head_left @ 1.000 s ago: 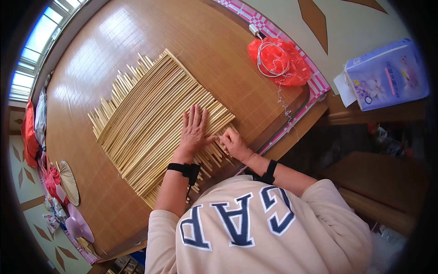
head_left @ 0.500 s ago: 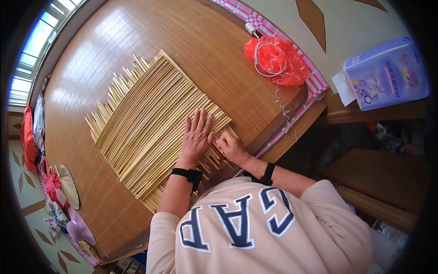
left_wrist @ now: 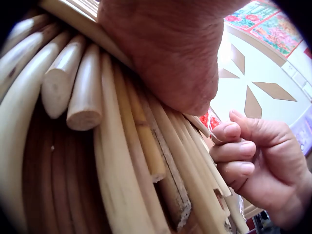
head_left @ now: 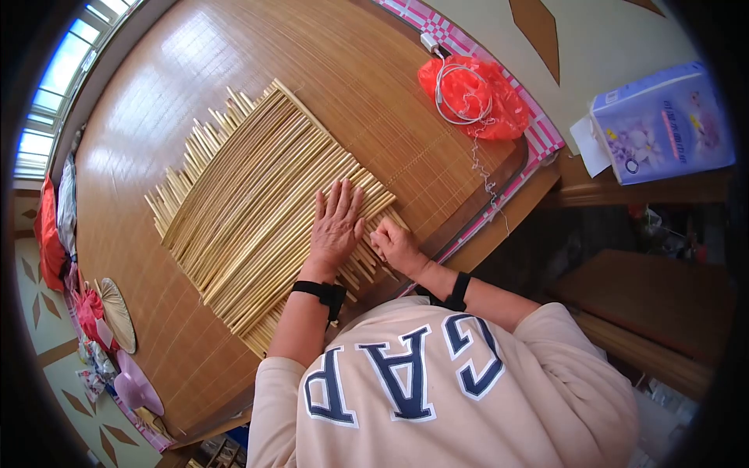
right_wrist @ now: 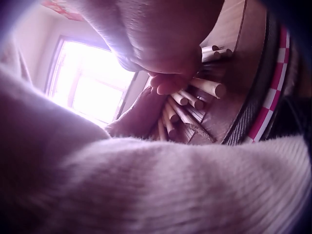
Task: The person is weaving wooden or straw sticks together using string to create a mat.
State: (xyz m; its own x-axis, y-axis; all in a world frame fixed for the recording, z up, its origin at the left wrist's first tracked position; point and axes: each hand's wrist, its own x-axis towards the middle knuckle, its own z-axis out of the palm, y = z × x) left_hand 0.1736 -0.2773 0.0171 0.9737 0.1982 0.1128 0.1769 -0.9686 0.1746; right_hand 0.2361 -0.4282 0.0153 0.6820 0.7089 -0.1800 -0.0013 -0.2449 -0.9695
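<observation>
Centrally, a panel of pale sticks (head_left: 257,195) was laid side by side on the brown woven table cover (head_left: 179,70), with the rows running slantwise and the ends left uneven. The left hand (head_left: 337,222) was pressed flat on the near right part of the sticks. Its fingers were straight and slightly spread, and nothing was gripped. Just beside it, at the right edge of the sticks, the right hand (head_left: 398,246) was held with its fingers curled. In the left wrist view its thumb and forefinger were seen pinched together on a thin pale thread (left_wrist: 214,140), which ran to the cut ends of the sticks. In the right wrist view only fingertips set against the stick ends could be made out. A black strap (head_left: 320,291) was worn on each wrist, close to the near edge of the sticks.

Beyond the far right corner of the sticks, well apart from them, a red plastic bag (head_left: 488,109) was seen on the cover, with a white cable (head_left: 452,97) coiled on top of it. A pink checked cloth (head_left: 538,139) was shown along the edge of the cover, right of the sticks. Farther right again, a blue and purple pack (head_left: 663,121) printed with flowers was set. Left of the sticks and off the table, a round fan (head_left: 117,312) was seen lying low down. A bright window (head_left: 47,86) was seen at the far left.
</observation>
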